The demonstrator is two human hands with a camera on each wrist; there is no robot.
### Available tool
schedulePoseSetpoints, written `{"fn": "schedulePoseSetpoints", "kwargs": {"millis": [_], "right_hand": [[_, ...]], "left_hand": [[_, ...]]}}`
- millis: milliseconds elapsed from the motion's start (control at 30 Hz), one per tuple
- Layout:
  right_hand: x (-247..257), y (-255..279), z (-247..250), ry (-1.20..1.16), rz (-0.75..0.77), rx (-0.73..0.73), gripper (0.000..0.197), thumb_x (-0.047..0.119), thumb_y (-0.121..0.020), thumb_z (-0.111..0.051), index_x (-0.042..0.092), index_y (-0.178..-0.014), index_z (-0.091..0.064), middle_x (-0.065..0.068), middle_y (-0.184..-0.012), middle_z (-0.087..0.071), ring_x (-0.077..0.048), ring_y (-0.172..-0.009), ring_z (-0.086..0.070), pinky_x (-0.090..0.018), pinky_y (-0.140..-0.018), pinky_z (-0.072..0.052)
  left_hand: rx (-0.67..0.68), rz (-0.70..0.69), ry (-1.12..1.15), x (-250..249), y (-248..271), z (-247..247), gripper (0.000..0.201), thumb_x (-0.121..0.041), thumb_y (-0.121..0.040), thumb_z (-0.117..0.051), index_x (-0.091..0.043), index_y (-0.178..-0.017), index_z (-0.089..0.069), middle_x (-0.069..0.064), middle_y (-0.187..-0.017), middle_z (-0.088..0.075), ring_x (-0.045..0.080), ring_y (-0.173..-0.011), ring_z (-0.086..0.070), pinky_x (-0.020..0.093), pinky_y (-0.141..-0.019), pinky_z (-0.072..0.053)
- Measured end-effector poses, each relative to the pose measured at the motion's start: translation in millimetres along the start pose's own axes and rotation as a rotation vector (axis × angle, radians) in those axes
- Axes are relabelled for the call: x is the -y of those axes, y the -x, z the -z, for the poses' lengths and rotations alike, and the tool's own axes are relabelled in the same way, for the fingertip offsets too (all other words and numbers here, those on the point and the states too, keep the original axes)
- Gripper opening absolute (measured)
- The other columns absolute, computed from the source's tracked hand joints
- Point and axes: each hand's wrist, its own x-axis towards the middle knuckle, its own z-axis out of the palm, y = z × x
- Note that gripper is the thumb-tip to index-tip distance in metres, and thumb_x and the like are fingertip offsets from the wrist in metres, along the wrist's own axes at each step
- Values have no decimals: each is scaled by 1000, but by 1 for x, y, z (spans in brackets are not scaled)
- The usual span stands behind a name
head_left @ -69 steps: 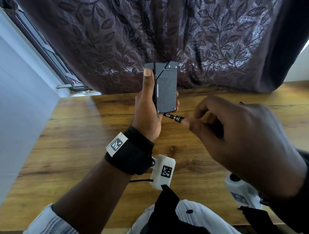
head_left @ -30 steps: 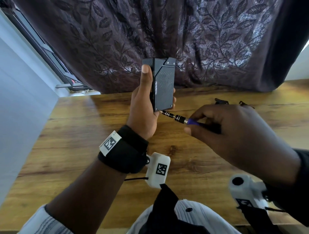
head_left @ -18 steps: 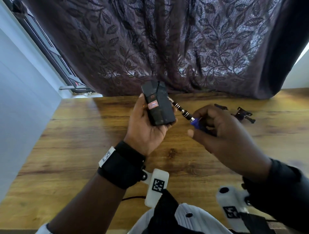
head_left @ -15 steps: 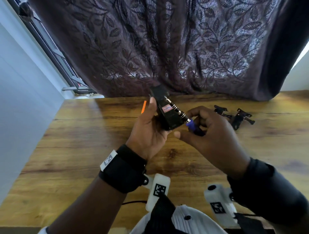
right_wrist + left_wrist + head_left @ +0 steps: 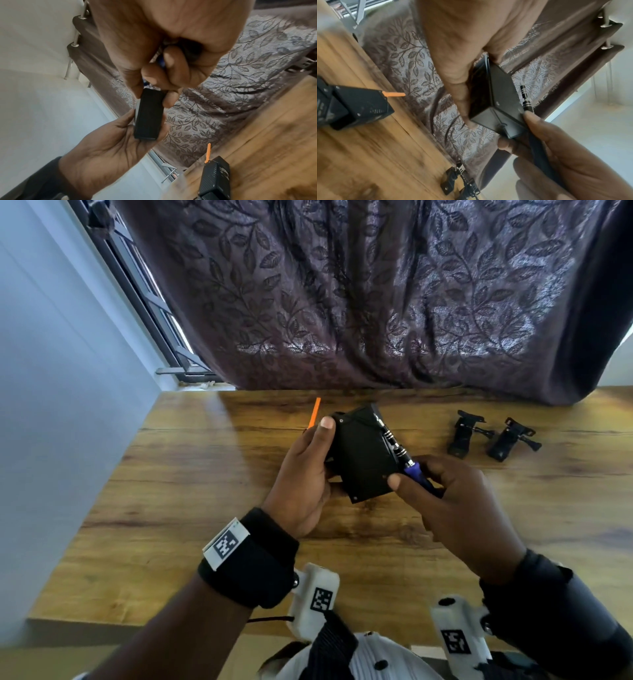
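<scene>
1. Two thumbs are pressing on the black box [image 5: 363,457]: the left hand [image 5: 305,474] is gripping its far corner and back, and the right hand [image 5: 455,508] is pinching its near corner.
2. Right fingers are also curling round a screwdriver [image 5: 399,448] (blue handle, metal shaft), which is lying along the box's right edge.
3. Both hands are holding the box tilted above the wooden table [image 5: 205,508].
4. Farther out, an orange stick [image 5: 314,412] is lying behind the left hand, and two black clamps [image 5: 464,434] are sitting well apart on the right.
</scene>
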Motion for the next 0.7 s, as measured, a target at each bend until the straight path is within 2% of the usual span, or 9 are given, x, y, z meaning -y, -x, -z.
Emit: {"fn": "schedulePoseSetpoints", "kwargs": {"millis": [100,167,300,400,500,567,633,700], "right_hand": [[3,5,-2,-78,-20,70,18,43,-85,-66,27,-93,-72,4,-58,-61,-13,-43,-52,-25,-42,-44],[7,7,-5,-78,-23,90,12,35,-91,-65,26,-93,-72,3,-53,-59,-14,-42,-51,-26,-42,-43],[14,6,-17,-90,-41,113,14,25,-96,-61,18,-91,-72,1,-49,-56,-14,-40,-48,-26,-42,-39],[21,4,-26,-138,-77,96,21,23,-98,-61,10,-85,-72,2,-45,-53,-13,-37,-44,-26,-42,-36],[29,4,-33,-202,-97,98,24,24,-97,-61,11,-80,-73,-3,-44,-50,-14,-36,-41,-26,-41,-35],[33,5,-36,-222,-99,105,28,27,-98,-59,9,-82,-74,-5,-44,-49,-15,-37,-41,-28,-43,-35],[36,5,-40,-237,-115,101,31,26,-100,-57,5,-85,-74,-4,-43,-48,-14,-36,-40,-29,-43,-34],[38,6,-42,-240,-130,97,32,24,-101,-55,3,-86,-74,-2,-42,-49,-13,-35,-38,-27,-42,-32]], "left_hand": [[19,29,-11,-2,5,11,41,-43,-108,-41,-17,-128,-66,15,-121,-72,30,-102,-74,46,-70,-63],[35,51,3,-4,9,19,39,-41,-109,-40,-17,-125,-67,14,-114,-73,27,-93,-75,41,-64,-62],[44,80,39,-12,13,34,39,-39,-110,-42,-15,-131,-64,12,-115,-73,26,-94,-75,38,-63,-61],[121,77,23,-16,15,42,38,-34,-103,-56,-17,-138,-56,9,-124,-73,27,-108,-74,41,-72,-63],[294,46,-40,-18,16,56,59,-8,-89,-74,-25,-140,-50,12,-136,-66,33,-118,-69,54,-93,-60],[385,45,-21,-20,17,67,75,8,-81,-71,-24,-144,-46,17,-142,-61,36,-122,-66,56,-102,-53],[468,60,23,-24,17,76,86,11,-77,-71,-19,-151,-39,21,-147,-56,40,-126,-63,58,-106,-47],[534,62,53,-26,18,80,88,16,-78,-64,-19,-153,-36,20,-146,-57,39,-127,-63,56,-106,-45]]}}
